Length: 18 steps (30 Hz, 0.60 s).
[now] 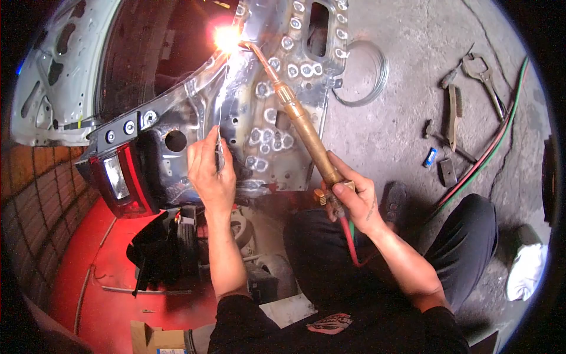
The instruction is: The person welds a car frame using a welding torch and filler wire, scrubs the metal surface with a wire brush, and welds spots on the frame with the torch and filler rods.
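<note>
My right hand (356,197) is wrapped round the lower body of a brass gas welding torch (303,127), with red and green hoses at its base. The torch's bent copper tip points up and left at a bright flame (228,39) on a seam of the bare metal car body panel (206,94). A thin welding rod (222,100) is pinched in the fingers of my left hand (212,168), its upper end reaching the glare. The glare hides the exact contact point. Rows of round weld spots mark the panel to the right.
A red tail light (127,180) sits below the panel's left part. On the concrete floor lie a coil of wire (380,74), locking pliers (480,71), a wire brush (454,115), a hammer (439,138) and a blue lighter-like object (431,157). Hoses (471,174) run along the right.
</note>
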### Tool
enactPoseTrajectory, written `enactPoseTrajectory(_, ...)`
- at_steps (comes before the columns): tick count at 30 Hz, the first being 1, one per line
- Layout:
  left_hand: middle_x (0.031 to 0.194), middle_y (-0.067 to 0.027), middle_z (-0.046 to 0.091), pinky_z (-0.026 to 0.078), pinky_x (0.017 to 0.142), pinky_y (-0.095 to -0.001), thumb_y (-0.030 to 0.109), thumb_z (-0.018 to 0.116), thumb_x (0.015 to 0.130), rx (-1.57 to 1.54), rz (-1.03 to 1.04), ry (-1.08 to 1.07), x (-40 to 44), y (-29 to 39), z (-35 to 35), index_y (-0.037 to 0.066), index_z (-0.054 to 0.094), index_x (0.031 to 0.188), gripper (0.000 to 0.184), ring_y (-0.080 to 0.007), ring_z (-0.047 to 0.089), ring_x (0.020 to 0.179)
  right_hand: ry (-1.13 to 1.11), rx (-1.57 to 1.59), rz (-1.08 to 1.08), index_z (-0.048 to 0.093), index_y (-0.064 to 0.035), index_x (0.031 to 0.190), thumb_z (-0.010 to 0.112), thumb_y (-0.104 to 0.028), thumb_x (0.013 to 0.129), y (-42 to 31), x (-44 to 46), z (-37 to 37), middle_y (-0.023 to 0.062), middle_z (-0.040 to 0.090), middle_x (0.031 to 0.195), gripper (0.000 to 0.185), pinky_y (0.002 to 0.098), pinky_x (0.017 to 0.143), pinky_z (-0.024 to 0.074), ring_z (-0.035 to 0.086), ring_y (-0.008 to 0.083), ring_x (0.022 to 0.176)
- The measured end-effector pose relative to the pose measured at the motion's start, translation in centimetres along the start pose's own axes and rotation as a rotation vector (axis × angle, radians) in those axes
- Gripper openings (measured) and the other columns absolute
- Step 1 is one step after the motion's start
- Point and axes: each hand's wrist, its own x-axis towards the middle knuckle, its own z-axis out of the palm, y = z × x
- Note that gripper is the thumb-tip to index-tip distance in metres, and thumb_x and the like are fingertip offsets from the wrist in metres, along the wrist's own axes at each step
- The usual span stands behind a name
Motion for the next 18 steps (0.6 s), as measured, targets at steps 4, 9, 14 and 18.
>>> enactPoseTrajectory(4, 0.099, -0.0182, 0.069, 0.05, 0.082, -0.0406, 0.001, 0.07, 0.089, 0.001, -0.001, 0.002, -0.01, 0.0, 0.02, -0.001, 0.069, 0.119, 0.031, -0.0323, 0.063, 0.089, -0.002, 0.02, 0.008, 0.035, 0.0015, 0.154, 0.057, -0.018, 0.098, -0.07, -0.02, 0.02, 0.0119, 0.067, 0.099, 0.063, 0.0274, 0.055, 0.0527, 0.065, 0.0159, 0.064)
enactPoseTrajectory(9, 0.099, -0.0179, 0.069, 0.05, 0.082, -0.0403, 0.001, 0.069, 0.089, -0.003, -0.012, -0.005, 0.06, 0.09, 0.05, 0.0, 0.069, 0.12, 0.031, -0.032, 0.063, 0.089, -0.004, 0.006, 0.009, 0.035, 0.0022, 0.154, 0.057, -0.018, 0.098, -0.01, -0.07, -0.1, 0.0114, 0.067, 0.099, 0.063, 0.027, 0.057, 0.0527, 0.065, 0.0155, 0.066)
enactPoseTrajectory(14, 0.099, -0.0178, 0.069, 0.05, 0.082, -0.04, 0.001, 0.069, 0.089, -0.001, -0.007, -0.004, 0.07, 0.13, 0.05, 0.0, 0.069, 0.12, 0.031, -0.0321, 0.063, 0.089, 0.0, 0.005, 0.011, 0.035, 0.0026, 0.154, 0.057, -0.019, 0.098, -0.09, -0.1, -0.07, 0.0109, 0.067, 0.099, 0.064, 0.0265, 0.059, 0.0525, 0.064, 0.0145, 0.068)
enactPoseTrajectory(18, 0.099, -0.0178, 0.069, 0.05, 0.082, -0.04, 0.0, 0.069, 0.089, 0.008, 0.006, 0.002, -0.1, -0.03, -0.06, -0.001, 0.069, 0.12, 0.031, -0.0321, 0.063, 0.09, -0.01, 0.036, 0.004, 0.036, 0.0001, 0.155, 0.056, -0.014, 0.099, 0.23, -0.13, 0.03, 0.0085, 0.066, 0.098, 0.06, 0.0261, 0.058, 0.0518, 0.063, 0.0129, 0.067)
